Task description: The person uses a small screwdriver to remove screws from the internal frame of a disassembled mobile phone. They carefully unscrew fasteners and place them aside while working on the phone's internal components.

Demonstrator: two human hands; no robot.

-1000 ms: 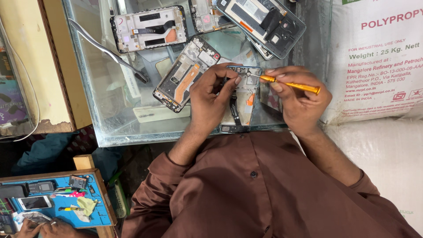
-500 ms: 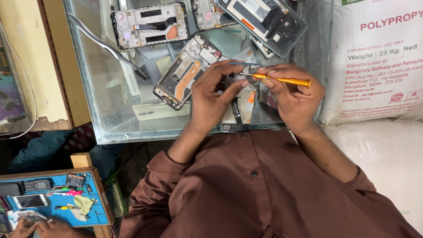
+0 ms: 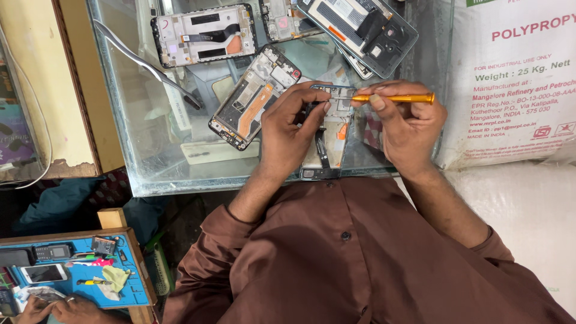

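At the near edge of the glass-topped counter [image 3: 150, 168], in the head view, your left hand [image 3: 288, 129] pins an opened black phone frame with its circuit board exposed [image 3: 327, 141]. Its fingers curl over the far end of the frame, and its thumb lies along the side. Your right hand [image 3: 408, 129] pinches a slim orange-handled screwdriver [image 3: 393, 98] between thumb and forefinger, held nearly level, tip pointing left into the far end of the frame, wrist bent up off the glass.

The phone sits just at the counter's near rim, so a hard push could, I judge, slide it off toward your lap. A slipped tip might gouge the board or the orange flex strip. A freed screw could roll away on the glass among the other dismantled phone frames [image 3: 255, 96] lying to the far left.
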